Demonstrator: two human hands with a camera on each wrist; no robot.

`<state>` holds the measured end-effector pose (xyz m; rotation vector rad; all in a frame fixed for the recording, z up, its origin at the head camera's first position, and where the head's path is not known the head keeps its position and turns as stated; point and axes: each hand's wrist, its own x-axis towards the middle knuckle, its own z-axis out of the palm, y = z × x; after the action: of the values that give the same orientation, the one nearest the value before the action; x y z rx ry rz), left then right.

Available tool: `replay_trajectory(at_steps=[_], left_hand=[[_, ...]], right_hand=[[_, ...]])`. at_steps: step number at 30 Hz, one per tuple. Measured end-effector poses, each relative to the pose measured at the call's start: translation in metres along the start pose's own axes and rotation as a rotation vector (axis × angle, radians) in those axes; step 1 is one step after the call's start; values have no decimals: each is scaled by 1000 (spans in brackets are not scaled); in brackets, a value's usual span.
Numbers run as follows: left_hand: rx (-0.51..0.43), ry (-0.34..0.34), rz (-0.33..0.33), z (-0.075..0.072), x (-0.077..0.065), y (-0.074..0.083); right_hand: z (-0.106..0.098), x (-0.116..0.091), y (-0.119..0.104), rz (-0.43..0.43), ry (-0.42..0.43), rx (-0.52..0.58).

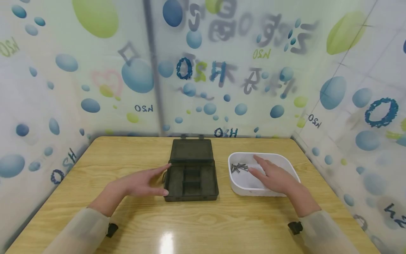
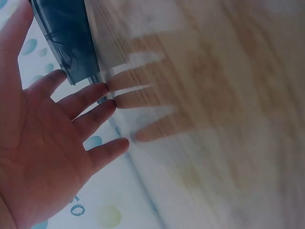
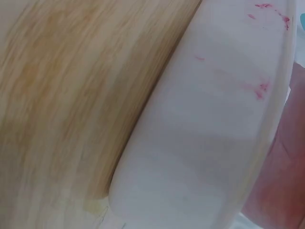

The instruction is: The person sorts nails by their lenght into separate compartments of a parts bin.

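Observation:
A dark, see-through plastic compartment box (image 1: 176, 180) lies on the table with its lid (image 1: 191, 150) folded back. My left hand (image 1: 141, 182) is at the box's left side, thumb and fingers spread; in the left wrist view its fingers (image 2: 93, 117) are extended, with the box (image 2: 69, 40) beyond them. To the right stands a white plastic tub (image 1: 250, 191), and several small metal screws (image 1: 238, 168) lie at its left inside. My right hand (image 1: 275, 177) reaches over the tub, fingers extended near the screws and holding nothing visible. The right wrist view mostly shows the tub's outer wall (image 3: 190, 124).
The wooden table (image 1: 190, 222) reaches back to a patterned curtain (image 1: 203, 116), with more patterned sheeting at both sides. A black wrist-camera piece (image 1: 112, 230) hangs by the left sleeve, another black piece (image 1: 295, 228) by the right.

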<state>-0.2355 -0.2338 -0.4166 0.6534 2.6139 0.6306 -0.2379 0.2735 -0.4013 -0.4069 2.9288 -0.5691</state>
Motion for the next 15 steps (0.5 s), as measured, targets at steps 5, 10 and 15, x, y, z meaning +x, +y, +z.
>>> replay_trajectory(at_steps=[5,10,15], left_hand=[[-2,5,-9,2,-2,0],[-12,7,-13,3,-2,-1],[-29,2,-21,4,-1,0]], right_hand=[[3,6,4,2,-28,36],[5,22,9,-11,-61,112],[6,40,15,12,-103,239]])
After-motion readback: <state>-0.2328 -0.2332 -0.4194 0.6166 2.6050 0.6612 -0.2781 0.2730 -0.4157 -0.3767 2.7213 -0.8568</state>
